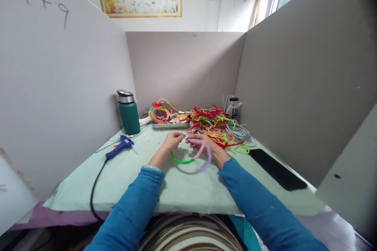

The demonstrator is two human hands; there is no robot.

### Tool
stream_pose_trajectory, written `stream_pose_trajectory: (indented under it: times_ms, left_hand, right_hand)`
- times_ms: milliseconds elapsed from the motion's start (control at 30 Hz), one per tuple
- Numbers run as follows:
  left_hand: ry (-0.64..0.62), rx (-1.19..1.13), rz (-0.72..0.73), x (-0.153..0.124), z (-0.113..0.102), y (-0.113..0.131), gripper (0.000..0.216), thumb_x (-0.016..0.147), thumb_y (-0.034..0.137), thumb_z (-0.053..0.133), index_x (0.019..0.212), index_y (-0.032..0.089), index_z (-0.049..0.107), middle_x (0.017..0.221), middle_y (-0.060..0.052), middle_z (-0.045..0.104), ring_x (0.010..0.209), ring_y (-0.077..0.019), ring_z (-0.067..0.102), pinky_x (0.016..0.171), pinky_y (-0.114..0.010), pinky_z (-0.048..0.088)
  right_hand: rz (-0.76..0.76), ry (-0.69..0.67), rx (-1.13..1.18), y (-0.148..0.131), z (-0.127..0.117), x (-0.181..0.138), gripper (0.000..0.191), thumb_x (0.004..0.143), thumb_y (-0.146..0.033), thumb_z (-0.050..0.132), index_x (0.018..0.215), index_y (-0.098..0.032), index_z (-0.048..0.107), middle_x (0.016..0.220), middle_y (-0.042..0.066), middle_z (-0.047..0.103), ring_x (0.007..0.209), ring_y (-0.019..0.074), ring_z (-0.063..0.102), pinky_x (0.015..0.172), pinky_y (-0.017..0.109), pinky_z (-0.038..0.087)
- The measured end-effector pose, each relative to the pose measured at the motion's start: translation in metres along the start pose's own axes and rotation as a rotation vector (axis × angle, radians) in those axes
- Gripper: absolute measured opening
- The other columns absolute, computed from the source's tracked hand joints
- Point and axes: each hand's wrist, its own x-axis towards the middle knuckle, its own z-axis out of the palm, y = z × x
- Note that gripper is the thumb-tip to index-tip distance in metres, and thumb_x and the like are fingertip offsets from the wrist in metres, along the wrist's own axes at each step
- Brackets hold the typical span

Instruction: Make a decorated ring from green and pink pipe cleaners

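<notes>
Both hands are raised a little over the middle of the table, fingertips nearly meeting. My left hand (174,140) pinches the thin end of a lilac pipe cleaner (209,157). That pipe cleaner curves out in a loose arc to the right and hangs in front. My right hand (203,142) has its fingers closed on the same lilac strand and the top of a ring (184,161) covered in green and pink fuzzy wrapping. The upper part of the ring is hidden by the fingers.
A tangled heap of coloured pipe cleaners (210,119) lies behind my right hand, beside a coil of grey wire (238,131). A metal tray (171,126), a green bottle (129,115) and a blue glue gun (119,148) stand left. A black phone-like slab (277,169) lies right.
</notes>
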Motion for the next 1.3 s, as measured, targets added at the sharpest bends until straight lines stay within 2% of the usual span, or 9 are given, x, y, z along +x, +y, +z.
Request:
stream_pose_trajectory:
  times_ms: [167, 367, 533, 733, 867, 1000, 1133, 1300]
  left_hand:
    - [-0.055, -0.072, -0.025, -0.001, 0.002, -0.001, 0.025, 0.066, 0.036, 0.065, 0.075, 0.013, 0.061, 0.045, 0.006, 0.039, 0.037, -0.0036, 0.028, 0.037, -0.02, 0.019]
    - [-0.151, -0.133, -0.058, -0.002, 0.0, -0.001, 0.027, 0.063, 0.037, 0.067, 0.071, 0.013, 0.059, 0.046, 0.005, 0.04, 0.037, -0.0032, 0.026, 0.038, -0.021, 0.016]
    - [-0.228, -0.203, -0.089, -0.004, -0.002, 0.0, 0.029, 0.06, 0.038, 0.069, 0.07, 0.013, 0.059, 0.045, 0.006, 0.036, 0.039, -0.0033, 0.025, 0.039, -0.021, 0.016]
    - [-0.34, -0.151, -0.074, -0.004, -0.002, -0.004, 0.028, 0.06, 0.039, 0.068, 0.063, 0.014, 0.056, 0.045, 0.007, 0.032, 0.039, -0.0037, 0.026, 0.04, -0.023, 0.016]
    - [-0.385, -0.13, -0.055, -0.004, -0.002, -0.003, 0.027, 0.062, 0.038, 0.066, 0.065, 0.013, 0.058, 0.045, 0.007, 0.033, 0.038, -0.0034, 0.025, 0.04, -0.023, 0.015]
    - [-0.371, -0.071, -0.047, -0.005, 0.001, -0.003, 0.031, 0.064, 0.04, 0.064, 0.073, 0.01, 0.061, 0.049, 0.004, 0.042, 0.037, -0.0031, 0.027, 0.039, -0.023, 0.017]
    - [-0.319, -0.008, 0.004, -0.002, 0.004, -0.009, 0.034, 0.068, 0.041, 0.061, 0.082, 0.01, 0.064, 0.047, 0.006, 0.038, 0.037, -0.0037, 0.027, 0.039, -0.022, 0.019]
    - [-0.256, 0.081, 0.077, 0.002, 0.007, -0.015, 0.036, 0.067, 0.041, 0.062, 0.086, 0.011, 0.064, 0.054, 0.005, 0.045, 0.041, -0.004, 0.031, 0.04, -0.02, 0.022]
  right_hand:
    - [-0.031, -0.039, 0.06, 0.003, 0.004, -0.002, 0.037, 0.058, -0.026, 0.079, 0.091, -0.016, 0.064, 0.078, 0.004, 0.067, 0.06, 0.0098, 0.056, 0.054, 0.021, 0.042]
    - [-0.086, -0.043, 0.026, 0.006, 0.005, 0.001, 0.044, 0.057, -0.029, 0.079, 0.095, -0.017, 0.061, 0.078, 0.004, 0.066, 0.061, 0.0106, 0.056, 0.055, 0.022, 0.042]
    - [-0.094, -0.004, -0.12, 0.009, 0.006, 0.003, 0.04, 0.059, -0.034, 0.077, 0.091, -0.017, 0.062, 0.073, 0.003, 0.065, 0.06, 0.0119, 0.055, 0.05, 0.022, 0.037]
    - [-0.142, 0.03, -0.316, 0.003, 0.01, -0.004, 0.031, 0.063, -0.041, 0.072, 0.077, -0.015, 0.062, 0.065, 0.001, 0.061, 0.052, 0.0096, 0.049, 0.047, 0.022, 0.035]
    - [-0.159, 0.06, -0.405, 0.0, 0.012, -0.006, 0.033, 0.068, -0.047, 0.066, 0.07, -0.015, 0.058, 0.06, -0.001, 0.057, 0.048, 0.0081, 0.045, 0.045, 0.021, 0.032]
    - [-0.18, 0.141, -0.51, 0.003, 0.011, -0.002, 0.036, 0.071, -0.051, 0.062, 0.068, -0.016, 0.056, 0.06, 0.0, 0.056, 0.047, 0.0079, 0.043, 0.044, 0.021, 0.031]
    - [-0.251, 0.259, -0.653, 0.008, 0.008, 0.003, 0.038, 0.074, -0.052, 0.058, 0.059, -0.016, 0.054, 0.054, -0.001, 0.053, 0.047, 0.0085, 0.042, 0.045, 0.021, 0.031]
    - [-0.286, 0.312, -0.721, 0.013, 0.005, 0.008, 0.043, 0.076, -0.054, 0.056, 0.055, -0.017, 0.054, 0.052, 0.0, 0.052, 0.049, 0.0098, 0.044, 0.047, 0.022, 0.033]
